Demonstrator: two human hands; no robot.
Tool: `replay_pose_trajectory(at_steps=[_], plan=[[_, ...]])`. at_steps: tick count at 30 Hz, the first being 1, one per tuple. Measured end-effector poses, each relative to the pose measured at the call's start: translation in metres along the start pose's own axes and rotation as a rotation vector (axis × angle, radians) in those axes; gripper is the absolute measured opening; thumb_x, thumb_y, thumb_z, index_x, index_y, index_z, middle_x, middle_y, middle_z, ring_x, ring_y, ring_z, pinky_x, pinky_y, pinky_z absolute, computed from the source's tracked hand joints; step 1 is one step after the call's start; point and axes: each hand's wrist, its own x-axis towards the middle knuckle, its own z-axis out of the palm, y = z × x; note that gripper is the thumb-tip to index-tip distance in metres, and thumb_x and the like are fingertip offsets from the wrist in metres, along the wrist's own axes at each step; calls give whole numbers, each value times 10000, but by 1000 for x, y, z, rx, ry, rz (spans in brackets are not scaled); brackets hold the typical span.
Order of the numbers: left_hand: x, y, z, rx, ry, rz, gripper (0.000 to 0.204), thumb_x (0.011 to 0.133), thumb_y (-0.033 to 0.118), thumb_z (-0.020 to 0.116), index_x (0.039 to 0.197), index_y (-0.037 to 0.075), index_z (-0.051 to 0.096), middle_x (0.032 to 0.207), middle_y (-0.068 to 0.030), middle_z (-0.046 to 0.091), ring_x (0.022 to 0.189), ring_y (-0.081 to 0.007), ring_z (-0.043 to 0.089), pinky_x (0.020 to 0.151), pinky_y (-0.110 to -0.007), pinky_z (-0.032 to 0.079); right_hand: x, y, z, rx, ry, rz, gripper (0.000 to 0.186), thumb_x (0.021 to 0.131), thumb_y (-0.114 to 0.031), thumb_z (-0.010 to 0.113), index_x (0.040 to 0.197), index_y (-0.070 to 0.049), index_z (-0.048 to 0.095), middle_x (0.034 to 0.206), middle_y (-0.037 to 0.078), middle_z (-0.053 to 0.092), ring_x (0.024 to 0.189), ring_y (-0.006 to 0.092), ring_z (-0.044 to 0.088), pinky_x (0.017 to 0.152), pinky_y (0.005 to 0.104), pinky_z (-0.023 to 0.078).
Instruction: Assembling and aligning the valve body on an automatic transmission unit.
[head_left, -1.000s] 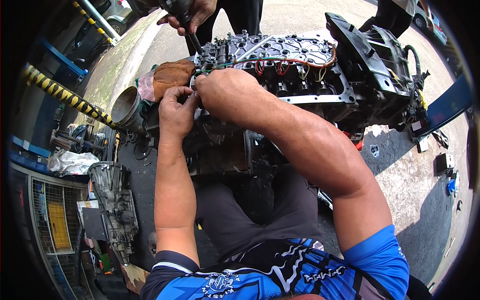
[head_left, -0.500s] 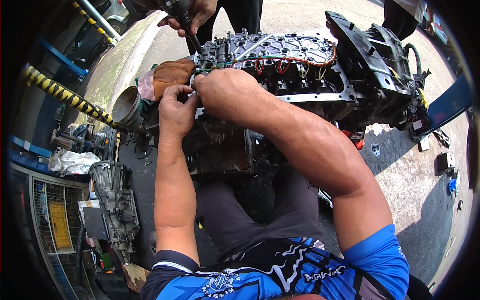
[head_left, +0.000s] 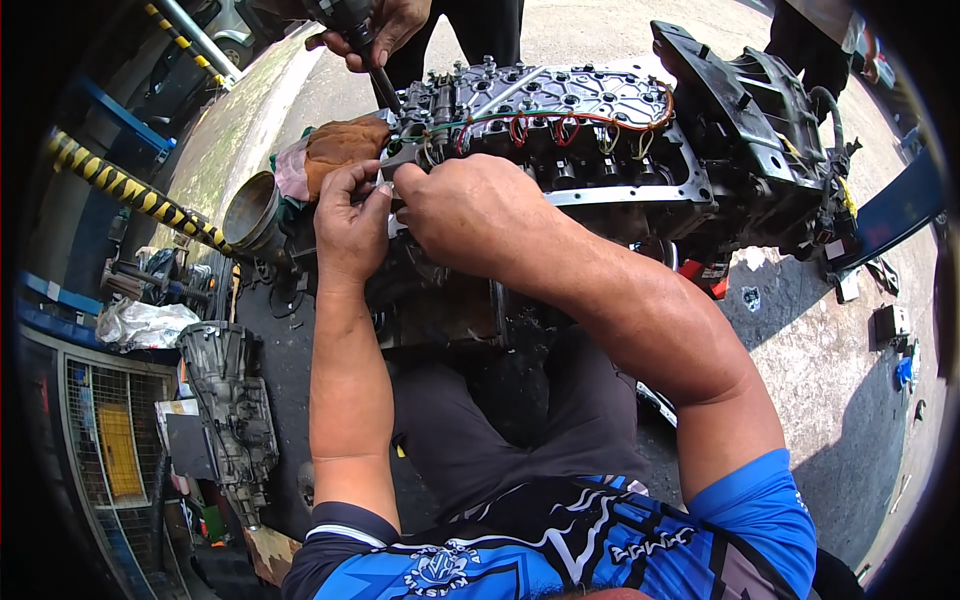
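A gearbox with its metal valve body (head_left: 560,92) exposed stands across in front of me. At its left end, my left hand (head_left: 352,225) is closed in a pinch, a small pale tip showing between thumb and forefinger. My right hand (head_left: 478,212) is curled closed just right of it, in front of the casing's near rim; what its fingers grip is hidden. A grey metal piece (head_left: 402,156) shows just beyond the fingertips. Coloured wires (head_left: 565,117) run along the valve body. Above left, a co-worker's hand (head_left: 398,28) holds a dark power tool (head_left: 345,14) with its shaft down at the gearbox.
A brown cloth (head_left: 345,145) lies left of my hands, beside a round metal container (head_left: 252,212). A yellow-black striped bar (head_left: 135,190) crosses on the left. Another gearbox (head_left: 228,410) stands at lower left, and a blue post (head_left: 895,215) rises at right.
My right hand has shifted slightly right and down, away from the left fingertips, uncovering the grey metal piece. My left hand stays nearly in place. The co-worker's tool has moved slightly left.
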Motion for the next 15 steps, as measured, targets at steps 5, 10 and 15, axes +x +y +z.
replay_pose_trajectory(at_steps=[5, 10, 15], plan=[[-5, 21, 3, 211, 64, 185, 263, 847, 49, 744, 1086, -25, 666, 995, -57, 647, 877, -127, 593, 800, -278, 508, -47, 35, -5, -8, 237, 62, 226, 899, -247, 685, 923, -33, 617, 834, 179, 670, 777, 394, 675, 678, 491, 537], [-3, 56, 27, 418, 29, 440, 222, 745, 92, 777, 931, 20, 681, 913, -134, 681, 859, -328, 654, 774, -400, 526, -58, 77, -11, -89, 335, 197, 220, 882, -242, 717, 988, -54, 673, 899, 170, 684, 851, 388, 675, 724, 475, 534], [-3, 58, 41, 588, 1, 417, 250, 728, 142, 795, 954, 83, 707, 949, -87, 709, 933, -315, 648, 834, -452, 480, -52, 80, -7, -103, 321, 163, 232, 883, -243, 711, 1021, -59, 682, 937, 172, 698, 871, 388, 678, 746, 476, 539]])
